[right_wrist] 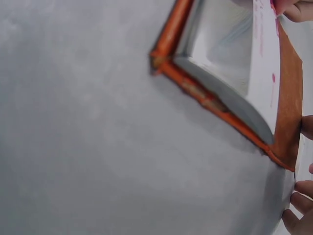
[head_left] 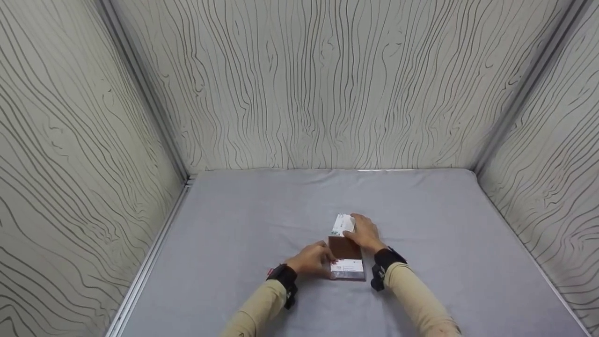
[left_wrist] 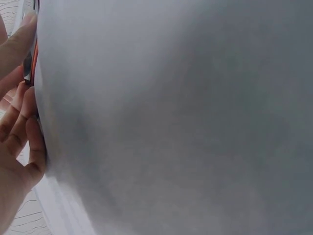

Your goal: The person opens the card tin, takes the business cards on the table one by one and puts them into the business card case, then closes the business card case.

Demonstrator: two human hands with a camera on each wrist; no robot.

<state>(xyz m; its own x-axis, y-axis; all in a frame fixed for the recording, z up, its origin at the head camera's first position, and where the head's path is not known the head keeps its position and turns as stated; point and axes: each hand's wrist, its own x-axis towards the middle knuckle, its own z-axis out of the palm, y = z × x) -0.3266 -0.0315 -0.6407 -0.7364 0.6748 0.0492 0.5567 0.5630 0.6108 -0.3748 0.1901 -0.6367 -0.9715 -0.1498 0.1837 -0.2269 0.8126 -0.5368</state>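
Note:
A brown card holder lies opened out on the grey cloth, with clear plastic sleeves. In its near part sits a white card with red marks, standing partly out of the sleeve. My left hand grips the holder's left edge, fingertips at the card's left end; its fingers line the orange edge in the left wrist view. At the far end my right hand holds a second white card with green print, thumb across its near corner. The right wrist view catches only some fingertips.
Grey cloth covers the table around the holder. Wood-grain patterned panels rise at the back and both sides, with metal rails along the table's side edges.

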